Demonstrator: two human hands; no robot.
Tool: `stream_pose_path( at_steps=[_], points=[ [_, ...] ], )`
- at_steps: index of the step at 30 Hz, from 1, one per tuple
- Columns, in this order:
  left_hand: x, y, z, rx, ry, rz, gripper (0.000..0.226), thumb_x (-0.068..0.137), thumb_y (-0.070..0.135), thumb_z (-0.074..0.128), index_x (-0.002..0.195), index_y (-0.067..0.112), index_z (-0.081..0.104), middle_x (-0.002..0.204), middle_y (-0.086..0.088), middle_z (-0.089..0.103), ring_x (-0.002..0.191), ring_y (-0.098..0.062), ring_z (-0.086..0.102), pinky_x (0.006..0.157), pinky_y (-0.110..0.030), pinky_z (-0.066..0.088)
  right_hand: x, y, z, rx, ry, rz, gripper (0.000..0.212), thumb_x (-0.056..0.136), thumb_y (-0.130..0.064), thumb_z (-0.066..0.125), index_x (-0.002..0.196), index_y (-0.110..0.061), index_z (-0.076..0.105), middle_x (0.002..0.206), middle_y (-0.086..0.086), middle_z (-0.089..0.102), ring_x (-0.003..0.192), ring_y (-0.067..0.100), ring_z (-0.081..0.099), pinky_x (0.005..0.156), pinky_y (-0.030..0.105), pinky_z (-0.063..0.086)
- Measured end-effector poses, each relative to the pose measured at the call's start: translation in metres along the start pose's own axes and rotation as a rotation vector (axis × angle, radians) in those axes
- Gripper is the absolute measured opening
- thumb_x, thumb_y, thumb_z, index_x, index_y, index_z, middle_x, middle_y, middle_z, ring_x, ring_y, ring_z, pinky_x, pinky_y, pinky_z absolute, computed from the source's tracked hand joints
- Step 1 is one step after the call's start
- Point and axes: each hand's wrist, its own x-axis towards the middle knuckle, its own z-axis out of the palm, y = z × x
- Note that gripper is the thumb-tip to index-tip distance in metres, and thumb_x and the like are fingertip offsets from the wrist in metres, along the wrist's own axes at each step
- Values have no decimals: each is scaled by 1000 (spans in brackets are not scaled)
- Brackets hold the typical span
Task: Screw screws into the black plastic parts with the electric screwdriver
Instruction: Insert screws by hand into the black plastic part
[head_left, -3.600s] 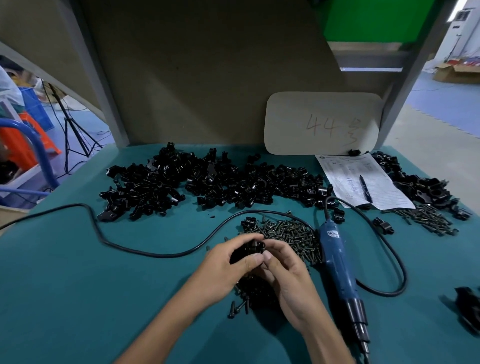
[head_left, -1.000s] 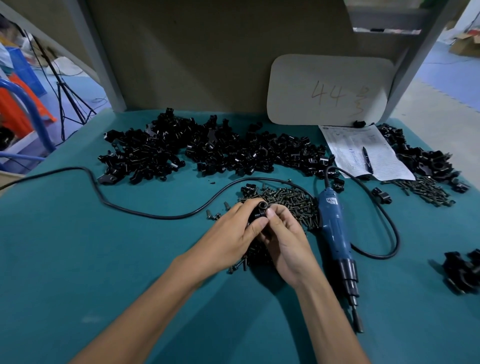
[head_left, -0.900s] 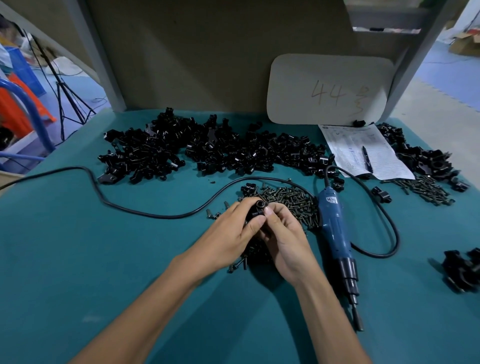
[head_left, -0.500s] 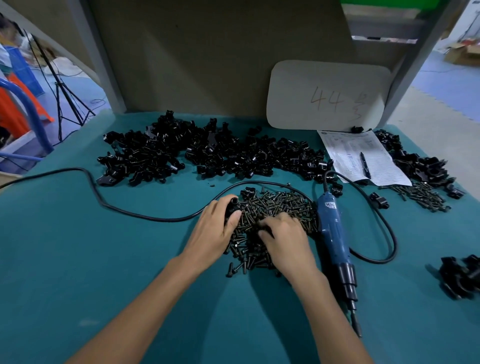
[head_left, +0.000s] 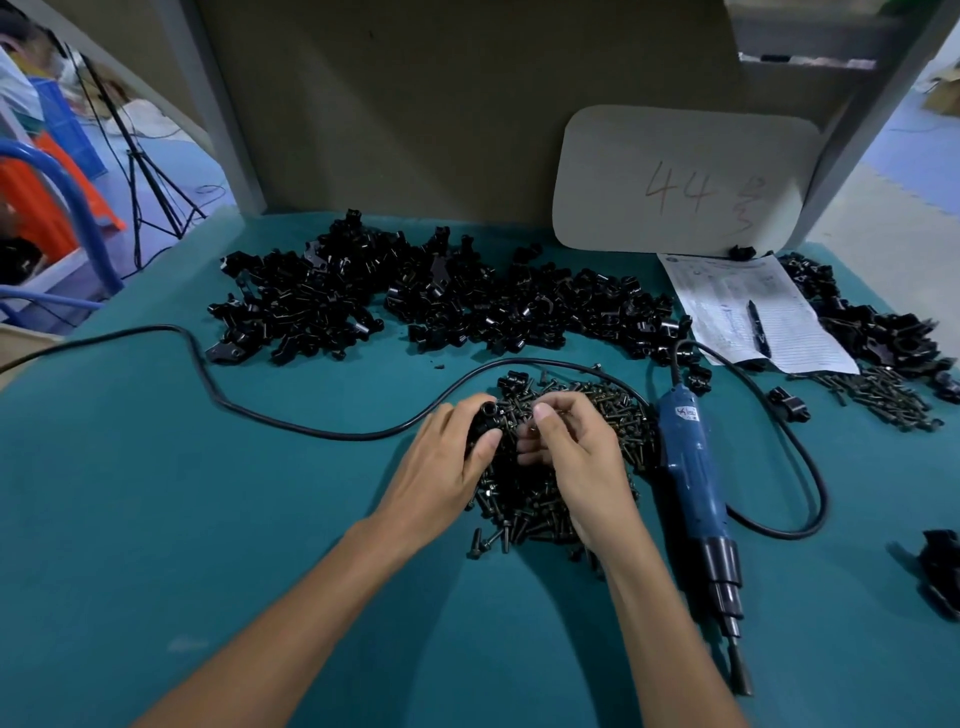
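My left hand (head_left: 447, 457) grips a black plastic part (head_left: 485, 415) at the left edge of a heap of dark screws (head_left: 613, 410) on the teal table. Just right of it, my right hand (head_left: 576, 452) hovers over the heap, its thumb and fingers pinching a small screw (head_left: 531, 429). The blue electric screwdriver (head_left: 693, 478) lies on the table right of the heap, its bit pointing toward me, with no hand on it. A long heap of black plastic parts (head_left: 441, 301) stretches across the back of the table.
The screwdriver's black cable (head_left: 291, 423) loops across the table from the left and curls at the right. A paper sheet with a pen (head_left: 753, 312), more black parts (head_left: 883, 332) and screws (head_left: 878, 395) lie at the back right. A white board (head_left: 680, 182) leans against the wall. One black part (head_left: 940, 571) sits at the right edge.
Both hands left their joined hold and went down to the screw heap. My left hand kept the black part. My right hand dug into the heap, then lifted, pinching a screw.
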Motion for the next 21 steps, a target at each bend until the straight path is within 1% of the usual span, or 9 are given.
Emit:
stream_pose_path(
  at_steps=[2,4,6,9,11,14,16,18,21],
  points=[
    [0,0,0,-4,3,3,44,104,58,29,142,36,35,130,11,48,119,0,41,93,-21,34,-2,2,1,22,8,2,6,102,-24,62,104,-18,64,82,-4,72,75,11,68,66,25,56],
    [1,1,-1,-13,4,4,43,104,57,31,142,35,36,129,10,49,119,-3,43,93,-23,36,-1,1,3,67,23,13,11,102,-26,63,99,-17,69,79,-5,71,73,9,65,63,24,54],
    [1,2,-1,-19,1,5,42,104,55,32,141,34,36,128,9,50,118,-5,44,94,-26,40,1,-1,4,146,6,43,16,102,-24,63,98,-15,77,84,-2,73,78,12,68,68,25,56],
    [1,3,-2,-17,-3,12,42,104,54,33,140,33,37,125,8,50,115,-7,46,94,-30,44,0,-1,4,219,-60,65,17,101,-12,62,108,-14,78,96,4,76,91,15,71,78,27,58],
    [0,4,-2,-18,-8,12,42,104,54,33,140,33,37,124,8,50,114,-7,46,93,-31,44,-1,0,3,193,-100,60,20,103,-9,59,112,-13,77,96,4,76,92,14,70,78,27,58],
    [0,4,-3,-13,-17,4,46,103,54,32,142,30,39,125,7,51,115,-9,47,95,-35,45,-2,2,3,108,-151,41,24,104,-10,57,112,-18,78,98,2,76,92,11,69,78,26,57],
    [0,5,-3,-3,-27,4,49,102,57,29,142,29,39,125,7,51,114,-10,47,94,-36,46,-1,2,3,71,-167,12,24,104,-11,57,115,-19,77,107,-1,77,96,9,70,80,26,57],
    [-1,6,-3,31,-51,27,52,101,61,25,141,32,38,122,8,51,111,-10,47,93,-36,47,1,3,4,71,-142,-1,22,103,-11,60,116,-18,76,112,-2,77,99,11,71,80,25,57],
    [-2,7,-2,56,-65,47,49,101,61,23,139,35,37,121,8,51,108,-11,47,91,-36,47,3,5,2,64,-84,32,12,99,-11,66,105,-16,75,100,0,78,88,12,73,74,23,58]
  ],
)
